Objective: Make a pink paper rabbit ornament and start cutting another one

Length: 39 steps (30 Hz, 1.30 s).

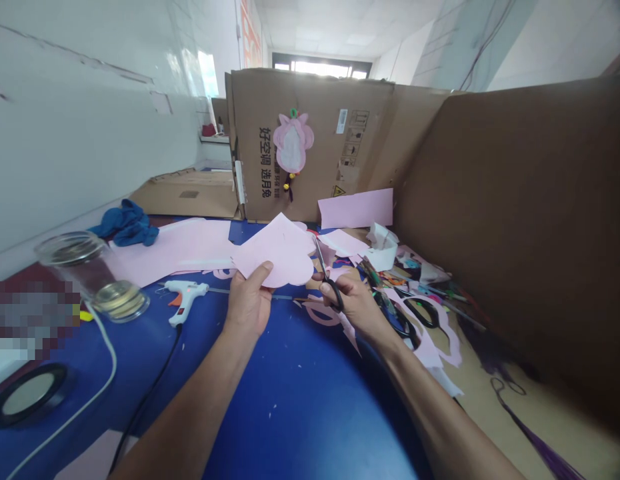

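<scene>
My left hand (250, 300) grips a piece of pink paper (283, 250), thumb on top, and holds it up above the blue table (290, 393). The lower edge of the paper is cut in rounded lobes, while its top comes to a point. In my right hand (357, 297) is a pair of black-handled scissors (333, 293), with fingers through the loops. Their blades point up and away, close by the right edge of the paper; I cannot tell whether they touch it. Pink offcuts (324, 313) lie below and behind the scissors.
A white glue gun (185, 297), a glass jar (97, 280) and blue cloth (125, 223) are on the left. Pink sheets (180, 247) lie behind. Cardboard walls (320, 147) close off the back and right, with a pink flower-shaped ornament (293, 143) hanging there. Scraps and tools crowd the right.
</scene>
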Available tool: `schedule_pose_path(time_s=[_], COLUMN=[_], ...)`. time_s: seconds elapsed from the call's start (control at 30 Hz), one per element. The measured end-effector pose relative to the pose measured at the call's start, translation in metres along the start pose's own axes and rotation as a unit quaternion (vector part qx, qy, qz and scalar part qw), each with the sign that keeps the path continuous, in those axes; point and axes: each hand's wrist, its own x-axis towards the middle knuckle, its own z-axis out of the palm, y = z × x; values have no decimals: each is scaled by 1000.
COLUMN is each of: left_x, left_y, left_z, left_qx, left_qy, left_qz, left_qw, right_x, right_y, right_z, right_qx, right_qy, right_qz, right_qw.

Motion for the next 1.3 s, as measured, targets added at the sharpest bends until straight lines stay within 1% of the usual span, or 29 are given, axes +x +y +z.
schedule_pose_path(time_s=[0.07, 0.13, 0.27, 0.37, 0.57, 0.67, 0.73, 0.83, 0.93, 1.03, 1.1, 1.17, 1.3], left_x=[-1, -4, -16, -25, -33, -34, -34, -32, -29, -26, -25, -23, -18], left_y=[-2, -5, -14, -19, -27, -33, -37, -43, -46, -44, -41, -37, -33], left_z=[0, 1, 7, 10, 10, 9, 7, 5, 2, 0, 0, 1, 2], left_qx=[-11, -22, -33, -21, 21, 34, 45, 60, 76, 95, 96, 90, 94], left_qy=[9, 3, -55, -92, -110, -101, -91, -64, -16, 27, 42, 49, 45], left_qz=[-17, -32, -36, -46, -82, -88, -77, -34, 2, 1, -1, 4, 17], left_qw=[1000, 999, 997, 994, 990, 990, 992, 996, 997, 995, 994, 995, 994], right_x=[0, 0, -1, -2, 0, 0, -1, -2, -4, -6, -6, -6, -6], right_y=[0, -1, 0, 2, 7, 7, 7, 8, 8, 6, 3, 0, -4], right_z=[2, 4, 9, 11, 11, 11, 13, 17, 21, 24, 25, 26, 27], right_qx=[0, 3, -3, -3, 14, 18, 18, 8, 5, 8, 8, 6, -10], right_qy=[0, 8, 38, 53, 65, 67, 56, 49, 55, 48, 43, 41, 43], right_qz=[-4, -3, 1, -1, 13, 13, 6, 4, 6, 3, 3, 4, -7], right_qw=[1000, 1000, 999, 999, 998, 998, 998, 999, 998, 999, 999, 999, 999])
